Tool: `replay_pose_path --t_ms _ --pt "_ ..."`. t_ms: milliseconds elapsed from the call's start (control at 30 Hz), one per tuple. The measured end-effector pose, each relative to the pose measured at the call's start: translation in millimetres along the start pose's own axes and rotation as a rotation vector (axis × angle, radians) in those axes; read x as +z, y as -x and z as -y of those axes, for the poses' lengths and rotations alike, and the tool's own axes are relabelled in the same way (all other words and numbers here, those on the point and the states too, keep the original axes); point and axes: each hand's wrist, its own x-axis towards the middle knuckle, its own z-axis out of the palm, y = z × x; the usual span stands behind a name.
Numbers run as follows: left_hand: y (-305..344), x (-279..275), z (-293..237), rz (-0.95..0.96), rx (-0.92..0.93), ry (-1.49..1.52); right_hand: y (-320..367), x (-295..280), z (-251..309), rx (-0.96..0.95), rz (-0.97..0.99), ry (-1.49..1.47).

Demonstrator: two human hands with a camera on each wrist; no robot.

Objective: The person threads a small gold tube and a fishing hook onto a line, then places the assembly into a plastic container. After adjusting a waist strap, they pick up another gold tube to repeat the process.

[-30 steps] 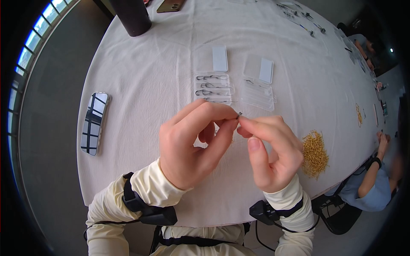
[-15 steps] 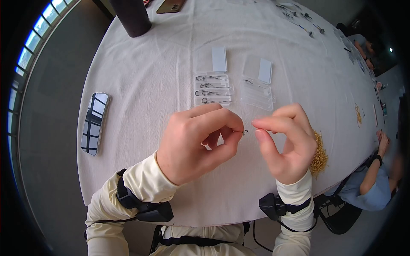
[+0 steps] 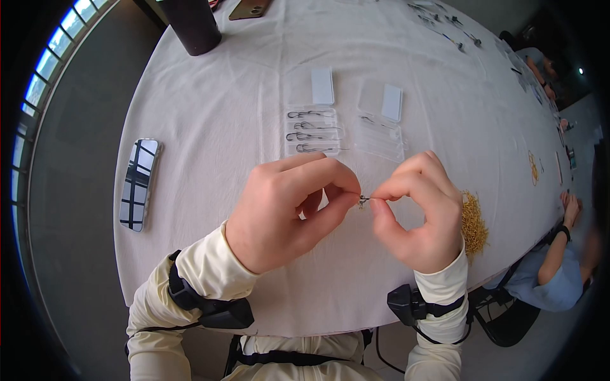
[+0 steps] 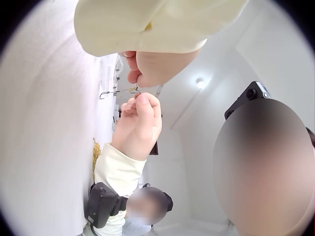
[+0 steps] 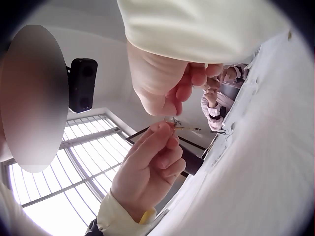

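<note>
Left hand (image 3: 286,209) pinches a small dark wire piece (image 3: 363,200) between thumb and forefinger, in front of the boxes. From the other side, the right hand (image 3: 422,219) pinches the near end of it, thumb against forefinger. In the left wrist view the wire piece (image 4: 113,93) runs out sideways to a narrow loop and has a short yellow section. A gold-coloured part (image 5: 189,129) of it shows in the right wrist view beyond the fingertips. Fingertips hide the middle of the piece.
An open clear box (image 3: 311,134) holds dark looped wire pieces in its compartments; another clear box (image 3: 379,140) stands beside it. A heap of gold-coloured bits (image 3: 474,222) lies at right. A phone (image 3: 139,184) lies left, a dark cup (image 3: 192,28) behind. Another person (image 3: 553,273) sits at right.
Both hands came down toward the body with the wire piece. The right hand drew apart half a second ago and has now come back to pinch its end.
</note>
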Motion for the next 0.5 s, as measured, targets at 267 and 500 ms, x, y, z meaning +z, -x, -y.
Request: replay_pose_path --t_ms 267,500 --pt "1.8 0.5 0.2 0.026 -0.136 0.123 5.8 6.9 -6.6 0.408 0.030 -0.526" --pt "2.6 -0.3 -2.4 0.029 -0.135 0.129 6.7 11.9 -5.1 0.542 -0.013 -0.759"
